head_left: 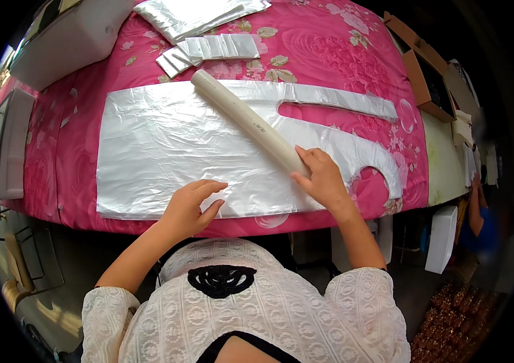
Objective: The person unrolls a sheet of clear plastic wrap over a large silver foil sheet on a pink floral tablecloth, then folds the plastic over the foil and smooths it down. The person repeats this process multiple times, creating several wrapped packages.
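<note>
A thin, silvery-white plastic sheet (pixel 148 145) with cut-out openings at its right end, like a disposable apron, lies spread on a pink flowered tablecloth (pixel 342 54). Slanting across it is a pale plastic pipe (pixel 245 115), its far end toward the upper left. My right hand (pixel 323 175) grips the pipe's near end, thumb on one side and fingers on the other. My left hand (pixel 193 206) is over the sheet's near edge, fingers spread and nothing in them; whether it touches the plastic I cannot tell.
Beyond the sheet lie small folded silvery packets (pixel 220 47) and a larger folded plastic stack (pixel 196 15). White bins (pixel 75 42) stand at the left. An open cardboard box (pixel 426 85) sits at the table's right end. Another person's arm (pixel 476 212) shows at the far right.
</note>
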### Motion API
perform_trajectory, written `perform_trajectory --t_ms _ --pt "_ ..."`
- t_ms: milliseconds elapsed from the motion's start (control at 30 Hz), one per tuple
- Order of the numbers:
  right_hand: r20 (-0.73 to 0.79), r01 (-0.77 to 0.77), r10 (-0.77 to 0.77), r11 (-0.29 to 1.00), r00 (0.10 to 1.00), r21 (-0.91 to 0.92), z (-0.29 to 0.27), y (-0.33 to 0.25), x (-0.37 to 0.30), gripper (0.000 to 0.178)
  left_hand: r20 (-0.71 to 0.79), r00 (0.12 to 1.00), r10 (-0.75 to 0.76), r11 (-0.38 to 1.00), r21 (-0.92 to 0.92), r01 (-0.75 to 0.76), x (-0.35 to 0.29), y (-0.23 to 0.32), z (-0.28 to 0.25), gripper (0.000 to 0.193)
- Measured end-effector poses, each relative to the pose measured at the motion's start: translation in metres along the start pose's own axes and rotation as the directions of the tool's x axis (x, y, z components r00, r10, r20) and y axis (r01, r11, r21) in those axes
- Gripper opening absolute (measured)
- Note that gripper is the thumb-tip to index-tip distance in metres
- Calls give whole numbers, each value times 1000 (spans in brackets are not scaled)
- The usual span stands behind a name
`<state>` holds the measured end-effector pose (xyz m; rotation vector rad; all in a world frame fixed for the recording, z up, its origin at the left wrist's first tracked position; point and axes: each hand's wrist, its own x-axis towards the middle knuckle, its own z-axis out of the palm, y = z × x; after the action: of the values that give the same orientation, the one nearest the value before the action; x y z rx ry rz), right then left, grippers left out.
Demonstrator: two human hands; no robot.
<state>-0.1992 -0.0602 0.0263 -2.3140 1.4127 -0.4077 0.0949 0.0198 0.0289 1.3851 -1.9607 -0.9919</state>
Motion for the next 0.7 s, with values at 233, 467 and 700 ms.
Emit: perform_trajectory --t_ms 233,467,700 --pt "-96 106 -82 957 992 271 45 -19 -49 49 -10 960 279 915 307 -262 52 -5 59 74" --pt "-231 -38 -1 986 973 -163 10 105 -55 56 102 960 262 875 395 -281 65 20 87 80" --pt "-544 -391 199 882 815 -264 -41 220 -104 36 111 970 218 889 386 -244 66 32 92 76"
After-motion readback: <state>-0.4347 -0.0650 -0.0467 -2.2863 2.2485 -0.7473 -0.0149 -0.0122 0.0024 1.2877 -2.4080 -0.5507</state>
